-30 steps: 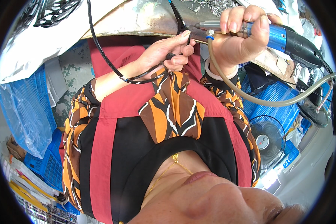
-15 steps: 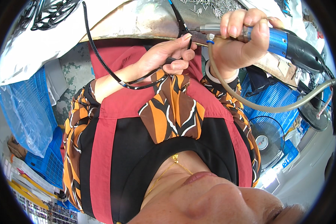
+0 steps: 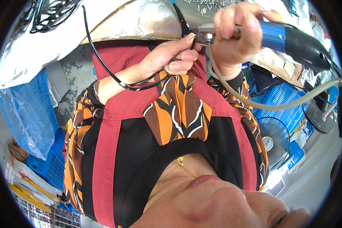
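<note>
My left hand point(image 3: 174, 57) is closed on a glossy black curved strip point(image 3: 99, 59), which loops from my fingers out to the left. Another black arm of this piece reaches up over the work surface and ends in blue. In my right hand point(image 3: 237, 34) is a power screwdriver point(image 3: 274, 36) with a blue and black body and a metal front. Its front end meets the black piece just above my left fingertips, where the exact contact is blurred. A beige hose point(image 3: 279, 107) runs from a fitting near the screwdriver's front to the right.
Many small silvery screws or pins point(image 3: 205, 7) lie on the metal work surface point(image 3: 140, 24). Black frame-like parts point(image 3: 57, 15) rest on white sheeting point(image 3: 30, 57) at upper left. Blue crates point(image 3: 45, 163) stand at left, and a fan point(image 3: 271, 142) stands at right.
My right hand has moved a little left with the screwdriver, bringing its front end up against the black piece. My left hand has hardly moved.
</note>
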The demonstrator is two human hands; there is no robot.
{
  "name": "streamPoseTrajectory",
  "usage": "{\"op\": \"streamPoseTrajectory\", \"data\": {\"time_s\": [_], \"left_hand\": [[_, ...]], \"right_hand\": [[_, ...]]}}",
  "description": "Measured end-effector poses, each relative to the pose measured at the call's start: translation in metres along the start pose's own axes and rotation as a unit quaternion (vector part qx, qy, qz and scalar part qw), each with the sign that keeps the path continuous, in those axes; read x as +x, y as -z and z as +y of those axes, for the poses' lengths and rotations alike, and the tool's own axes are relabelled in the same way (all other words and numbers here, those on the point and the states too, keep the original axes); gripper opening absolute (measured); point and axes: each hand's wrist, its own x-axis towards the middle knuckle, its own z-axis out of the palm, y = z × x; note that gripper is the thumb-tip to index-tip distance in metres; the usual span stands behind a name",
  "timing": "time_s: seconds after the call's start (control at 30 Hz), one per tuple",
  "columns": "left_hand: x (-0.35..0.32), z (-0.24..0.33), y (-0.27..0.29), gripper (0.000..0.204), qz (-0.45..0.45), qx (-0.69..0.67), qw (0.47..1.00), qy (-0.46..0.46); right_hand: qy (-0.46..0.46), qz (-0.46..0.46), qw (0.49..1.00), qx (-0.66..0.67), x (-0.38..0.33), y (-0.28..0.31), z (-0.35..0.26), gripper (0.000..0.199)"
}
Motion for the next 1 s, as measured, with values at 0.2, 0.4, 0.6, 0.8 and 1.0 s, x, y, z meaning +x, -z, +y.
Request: {"op": "streamPoseTrajectory", "data": {"time_s": [0.2,0.4,0.6,0.8,1.0], "left_hand": [[-0.005,0.004,-0.004,0.037,0.036,-0.023,0.999,0.025],[-0.008,0.014,-0.027,0.029,0.062,0.147,0.943,-0.293],[0.009,0.032,-0.025,0.016,0.084,0.534,0.478,-0.692],[0.001,0.029,-0.003,0.031,-0.058,0.649,0.413,-0.636],[-0.006,0.030,0.006,0.036,-0.079,0.668,0.408,-0.617]], "right_hand": [[-0.007,0.082,0.997,0.005,0.012,-0.001,0.013,0.019],[0.002,0.273,0.962,-0.006,0.053,0.033,0.005,0.009],[-0.012,0.276,0.960,-0.041,0.063,0.029,0.009,0.010],[-0.088,0.298,0.943,0.119,0.070,0.028,-0.003,0.012],[-0.022,0.170,0.985,0.025,0.055,0.012,0.000,0.019]]}}
